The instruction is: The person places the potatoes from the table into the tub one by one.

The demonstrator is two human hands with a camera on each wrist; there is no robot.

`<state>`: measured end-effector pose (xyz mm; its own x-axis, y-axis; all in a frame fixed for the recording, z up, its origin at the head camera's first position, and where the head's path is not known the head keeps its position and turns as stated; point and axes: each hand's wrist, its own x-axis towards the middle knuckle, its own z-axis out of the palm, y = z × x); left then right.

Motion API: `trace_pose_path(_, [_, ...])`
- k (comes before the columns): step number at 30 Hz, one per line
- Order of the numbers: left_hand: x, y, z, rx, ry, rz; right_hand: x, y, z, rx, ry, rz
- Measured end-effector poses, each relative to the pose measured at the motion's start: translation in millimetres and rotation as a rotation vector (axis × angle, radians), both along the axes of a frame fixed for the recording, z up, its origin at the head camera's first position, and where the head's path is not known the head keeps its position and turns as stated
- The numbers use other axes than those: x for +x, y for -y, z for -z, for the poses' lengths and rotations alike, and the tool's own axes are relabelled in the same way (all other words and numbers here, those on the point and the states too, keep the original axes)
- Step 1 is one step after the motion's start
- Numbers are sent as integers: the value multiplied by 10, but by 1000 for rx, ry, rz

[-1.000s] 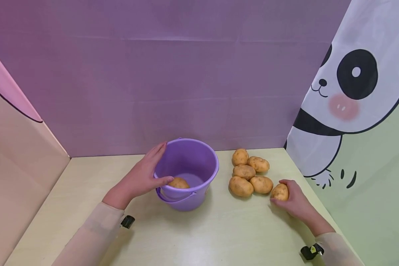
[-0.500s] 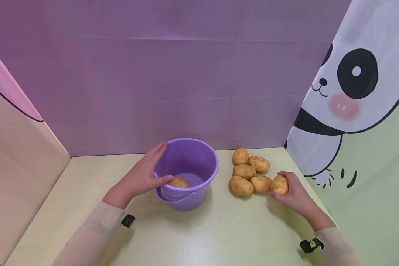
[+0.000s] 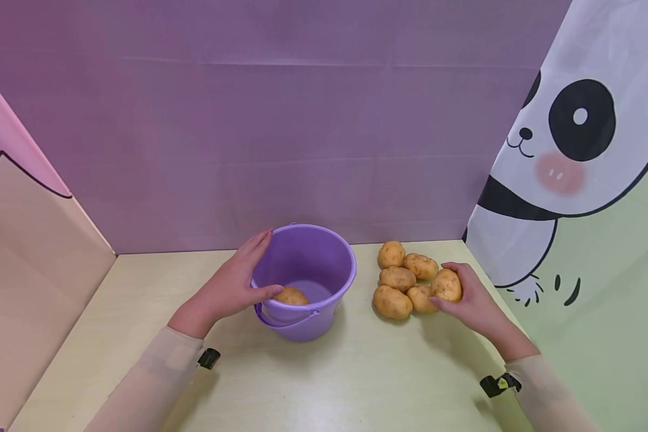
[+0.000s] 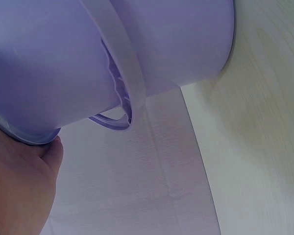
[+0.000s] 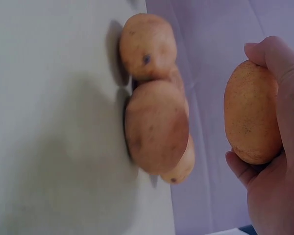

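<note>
You had one potato [image 3: 291, 296] inside, left hand [image 3: 229, 292] spread on the bucket [image 3: 315, 255], right hand [image 3: 476, 306] gripping another potato [image 3: 447, 285], five potatoes [image 3: 397, 278] left outside

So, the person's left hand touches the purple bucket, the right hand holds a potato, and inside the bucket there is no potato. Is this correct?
Not quite: the head view shows one potato inside the purple bucket. The rest is right: the left hand touches the bucket, and the right hand holds another potato.
</note>
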<state>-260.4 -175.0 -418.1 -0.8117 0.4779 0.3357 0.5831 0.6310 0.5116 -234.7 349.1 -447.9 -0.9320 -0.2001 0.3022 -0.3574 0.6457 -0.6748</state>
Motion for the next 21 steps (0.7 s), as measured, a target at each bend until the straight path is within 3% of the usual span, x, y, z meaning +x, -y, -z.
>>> trace_pose_path(21, [8, -8, -7, 8, 6, 1, -230, 417, -229, -47, 46, -113])
